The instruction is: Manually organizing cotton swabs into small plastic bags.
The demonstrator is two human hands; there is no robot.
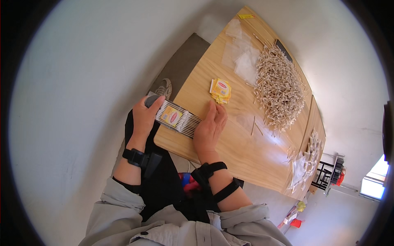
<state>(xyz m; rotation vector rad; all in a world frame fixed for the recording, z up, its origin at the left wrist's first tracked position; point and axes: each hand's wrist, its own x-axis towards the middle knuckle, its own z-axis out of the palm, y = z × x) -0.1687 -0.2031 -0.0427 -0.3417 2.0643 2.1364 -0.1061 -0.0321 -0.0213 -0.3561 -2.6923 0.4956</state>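
My left hand is closed round the outer end of a flat row of cotton swabs, its thumb on top. A yellow and white card lies over the swabs, in what looks like a clear sleeve or holder. A dark grey rounded piece shows beside the left thumb. My right hand rests on the table at the row's other end, fingers stretched toward a small stack of yellow cards. Its fingertips are at the stack's near edge; whether they touch it I cannot tell.
A large heap of loose cotton swabs covers the table's far right part. Clear plastic bags lie beyond the cards. Two stray swabs lie before the heap. More swabs lie on the adjoining table. A wall stands at left.
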